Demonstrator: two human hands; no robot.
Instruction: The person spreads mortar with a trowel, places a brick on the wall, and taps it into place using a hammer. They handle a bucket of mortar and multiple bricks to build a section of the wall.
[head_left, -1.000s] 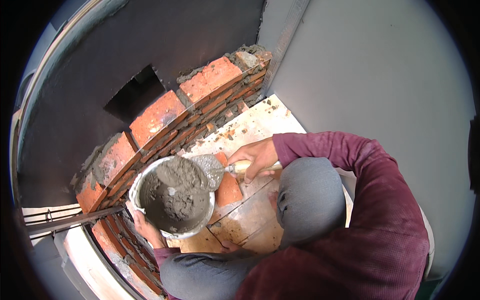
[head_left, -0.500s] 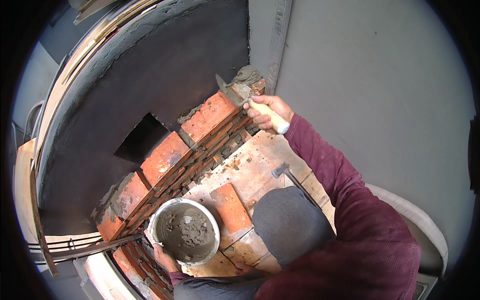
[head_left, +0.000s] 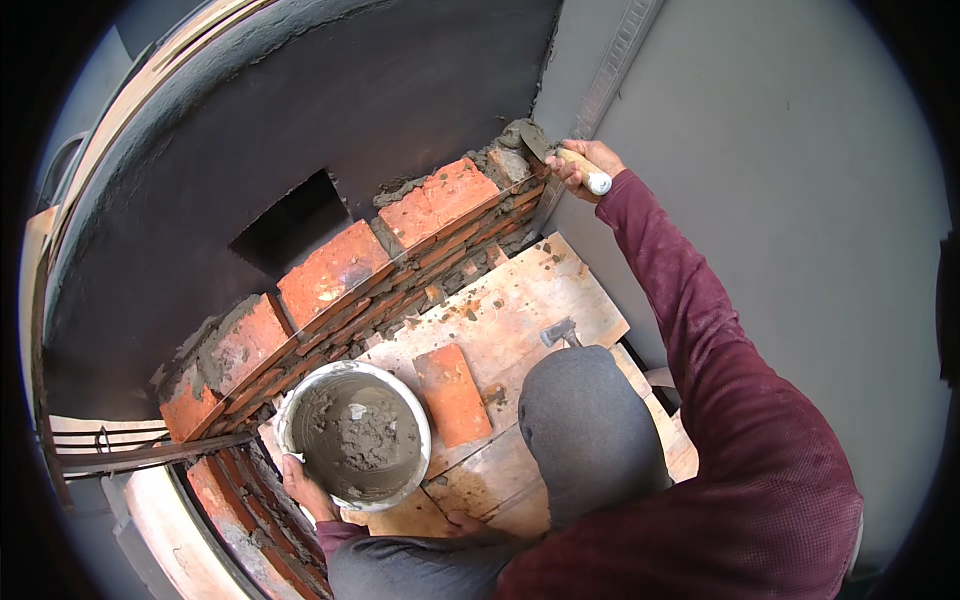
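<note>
My right hand (head_left: 582, 168) is closed round the pale handle of a trowel (head_left: 535, 142). The blade reaches the lump of grey mortar (head_left: 514, 130) at the far right end of the brick wall (head_left: 440, 208), beside the corner. With my left hand (head_left: 308, 488) I grip the rim of a white bucket (head_left: 425, 440) by its lower left side. Wet mortar (head_left: 360, 435) fills much of the bucket. Orange bricks form the wall's top course, with mortar in several joints and along the back edge.
A loose brick (head_left: 454, 395) lies on wooden boards (head_left: 520, 295), right of the bucket. Beyond it a hammer (head_left: 562, 333) rests partly behind my knee. The dark wall (head_left: 420, 90) has a square opening (head_left: 292, 222). A grey wall (head_left: 780, 180) stands at the right.
My right hand and the trowel have moved right and farther away, bringing the blade to the mortar at the wall's end. The view has shifted; my left hand keeps its grip on the bucket.
</note>
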